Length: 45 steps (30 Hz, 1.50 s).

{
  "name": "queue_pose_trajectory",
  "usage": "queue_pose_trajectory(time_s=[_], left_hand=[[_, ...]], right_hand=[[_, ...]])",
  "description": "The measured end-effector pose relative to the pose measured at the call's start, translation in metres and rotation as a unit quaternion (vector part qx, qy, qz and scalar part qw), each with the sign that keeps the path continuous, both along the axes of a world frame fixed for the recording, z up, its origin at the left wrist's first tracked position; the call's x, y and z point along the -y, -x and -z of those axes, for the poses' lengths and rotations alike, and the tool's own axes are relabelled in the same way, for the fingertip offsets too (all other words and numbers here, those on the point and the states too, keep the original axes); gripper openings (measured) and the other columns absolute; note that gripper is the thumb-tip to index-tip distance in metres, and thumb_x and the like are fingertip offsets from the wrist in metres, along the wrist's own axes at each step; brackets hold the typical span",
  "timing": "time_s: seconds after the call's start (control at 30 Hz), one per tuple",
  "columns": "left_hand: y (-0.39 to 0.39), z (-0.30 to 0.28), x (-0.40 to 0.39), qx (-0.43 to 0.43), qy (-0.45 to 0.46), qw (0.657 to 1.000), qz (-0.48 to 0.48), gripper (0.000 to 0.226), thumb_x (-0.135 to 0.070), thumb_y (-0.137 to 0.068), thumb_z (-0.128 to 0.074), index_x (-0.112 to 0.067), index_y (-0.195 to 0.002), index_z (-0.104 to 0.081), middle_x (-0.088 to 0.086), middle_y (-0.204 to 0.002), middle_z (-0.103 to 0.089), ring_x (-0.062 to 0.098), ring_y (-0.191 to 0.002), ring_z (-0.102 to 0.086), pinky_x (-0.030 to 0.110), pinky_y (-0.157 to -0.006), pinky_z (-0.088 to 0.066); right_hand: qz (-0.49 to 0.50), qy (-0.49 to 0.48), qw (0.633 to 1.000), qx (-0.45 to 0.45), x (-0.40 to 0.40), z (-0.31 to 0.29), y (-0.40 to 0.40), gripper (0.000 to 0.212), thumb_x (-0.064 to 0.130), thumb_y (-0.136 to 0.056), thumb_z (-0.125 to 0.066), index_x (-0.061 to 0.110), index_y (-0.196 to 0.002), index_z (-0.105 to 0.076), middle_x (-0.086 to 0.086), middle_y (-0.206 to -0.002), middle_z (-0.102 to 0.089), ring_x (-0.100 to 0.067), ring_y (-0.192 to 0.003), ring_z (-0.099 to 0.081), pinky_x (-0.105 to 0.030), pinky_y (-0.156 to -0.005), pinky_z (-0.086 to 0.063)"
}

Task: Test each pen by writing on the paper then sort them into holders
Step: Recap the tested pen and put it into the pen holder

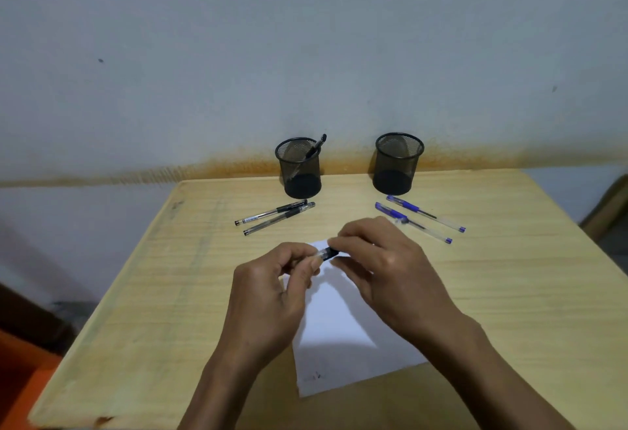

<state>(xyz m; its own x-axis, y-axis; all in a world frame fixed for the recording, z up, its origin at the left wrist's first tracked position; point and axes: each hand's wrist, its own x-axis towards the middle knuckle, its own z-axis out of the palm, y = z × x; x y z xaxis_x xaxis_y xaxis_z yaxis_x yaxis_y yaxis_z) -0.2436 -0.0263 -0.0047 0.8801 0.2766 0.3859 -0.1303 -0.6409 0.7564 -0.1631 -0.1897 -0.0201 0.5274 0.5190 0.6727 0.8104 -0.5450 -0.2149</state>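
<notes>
Now, pen (327,253): held left-right between both hands, above the paper's (339,321) far end.
Left hand (272,288): grip pinching barrel.
Right hand (380,266): grip pinching dark end.
Holders (300,168): farther off, beyond.

Above the white paper (343,324) on the counter (153,293), the left hand (272,290) and right hand (384,270) pinch a black pen (327,253) between them, with two mesh holders (300,168) (398,163) and four loose pens beyond the paper.
</notes>
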Motion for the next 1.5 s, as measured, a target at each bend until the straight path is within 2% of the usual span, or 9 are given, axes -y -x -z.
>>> queue_pose_trajectory(time_s=[0.13, 0.23, 0.4, 0.47, 0.57, 0.63, 0.8, 1.1, 1.5], left_hand=[[-0.011, -0.005, -0.008, -0.022, 0.047, 0.999, 0.008, 0.013, -0.026, -0.087, -0.07, -0.036, -0.096, -0.07, -0.02, -0.082, -0.071, 0.001, -0.081, -0.068, 0.02, -0.077, -0.055], [-0.025, -0.007, -0.023, -0.016, 0.084, 0.996, 0.002, 0.022, -0.029, -0.083, -0.076, -0.027, -0.105, -0.071, -0.014, -0.086, -0.073, 0.004, -0.087, -0.069, 0.022, -0.082, -0.055], [-0.082, -0.006, -0.046, 0.006, 0.09, 0.99, -0.111, 0.027, -0.03, -0.082, -0.076, -0.021, -0.106, -0.069, -0.009, -0.088, -0.07, 0.003, -0.082, -0.066, 0.016, -0.074, -0.053], [-0.11, -0.003, -0.055, 0.0, 0.057, 0.99, -0.129, 0.037, -0.032, -0.081, -0.075, -0.019, -0.114, -0.065, -0.008, -0.097, -0.068, 0.006, -0.089, -0.064, 0.014, -0.07, -0.051], [-0.144, 0.002, -0.063, -0.019, 0.027, 0.991, -0.128, 0.052, -0.033, -0.083, -0.074, -0.016, -0.129, -0.056, -0.005, -0.117, -0.061, 0.008, -0.096, -0.057, 0.002, -0.066, -0.04], [-0.162, 0.006, -0.066, -0.028, 0.023, 0.991, -0.132, 0.06, -0.036, -0.083, -0.073, -0.016, -0.135, -0.05, -0.003, -0.126, -0.056, 0.008, -0.1, -0.055, 0.001, -0.073, -0.037], [-0.19, 0.018, -0.072, -0.053, 0.009, 0.99, -0.131, 0.075, -0.05, -0.082, -0.07, -0.017, -0.143, -0.04, 0.003, -0.138, -0.048, 0.021, -0.124, -0.052, 0.04, -0.103, -0.043], [-0.202, 0.022, -0.075, -0.038, 0.031, 0.991, -0.123, 0.07, -0.054, -0.082, -0.068, -0.022, -0.139, -0.043, -0.001, -0.13, -0.05, 0.019, -0.118, -0.054, 0.036, -0.1, -0.046], [-0.203, 0.019, -0.075, -0.027, 0.052, 0.993, -0.104, 0.058, -0.047, -0.084, -0.069, -0.026, -0.133, -0.048, -0.009, -0.118, -0.053, 0.008, -0.106, -0.052, 0.026, -0.089, -0.042]], right_hand=[[-0.03, -0.008, 1.0, 0.004, -0.005, 0.004, -0.024, 0.017, 0.02, -0.091, -0.073, 0.009, -0.104, -0.076, -0.008, -0.097, -0.07, -0.021, -0.083, -0.065, -0.037, -0.065, -0.059], [0.006, -0.128, 0.99, -0.058, -0.01, -0.004, -0.044, 0.012, 0.015, -0.092, -0.075, 0.01, -0.102, -0.073, -0.003, -0.09, -0.069, -0.013, -0.073, -0.062, -0.03, -0.064, -0.055], [0.071, -0.386, 0.887, -0.245, -0.031, -0.038, -0.094, 0.012, 0.018, -0.09, -0.076, 0.025, -0.088, -0.065, 0.002, -0.074, -0.071, -0.018, -0.069, -0.074, -0.034, -0.067, -0.061], [0.058, -0.442, 0.845, -0.295, -0.043, -0.051, -0.114, 0.008, 0.017, -0.091, -0.074, 0.019, -0.089, -0.067, -0.002, -0.074, -0.074, -0.022, -0.074, -0.078, -0.043, -0.069, -0.064], [0.047, -0.493, 0.806, -0.325, -0.059, -0.062, -0.137, 0.007, 0.013, -0.094, -0.072, 0.008, -0.092, -0.068, -0.001, -0.072, -0.073, -0.02, -0.077, -0.079, -0.033, -0.061, -0.061], [0.057, -0.493, 0.805, -0.325, -0.071, -0.059, -0.152, 0.008, 0.017, -0.092, -0.075, 0.013, -0.087, -0.069, 0.003, -0.069, -0.073, -0.025, -0.078, -0.079, -0.033, -0.06, -0.062], [0.102, -0.425, 0.833, -0.341, -0.092, -0.037, -0.174, 0.01, 0.027, -0.083, -0.08, 0.022, -0.077, -0.074, 0.004, -0.068, -0.075, -0.009, -0.066, -0.074, -0.044, -0.074, -0.065], [0.128, -0.371, 0.837, -0.382, -0.11, -0.017, -0.183, 0.014, 0.023, -0.081, -0.085, 0.011, -0.076, -0.077, 0.007, -0.059, -0.067, 0.007, -0.048, -0.057, -0.007, -0.052, -0.043], [0.122, -0.387, 0.798, -0.445, -0.114, -0.008, -0.185, 0.021, 0.029, -0.076, -0.089, 0.015, -0.076, -0.074, 0.01, -0.058, -0.067, 0.002, -0.051, -0.064, -0.021, -0.054, -0.051]])
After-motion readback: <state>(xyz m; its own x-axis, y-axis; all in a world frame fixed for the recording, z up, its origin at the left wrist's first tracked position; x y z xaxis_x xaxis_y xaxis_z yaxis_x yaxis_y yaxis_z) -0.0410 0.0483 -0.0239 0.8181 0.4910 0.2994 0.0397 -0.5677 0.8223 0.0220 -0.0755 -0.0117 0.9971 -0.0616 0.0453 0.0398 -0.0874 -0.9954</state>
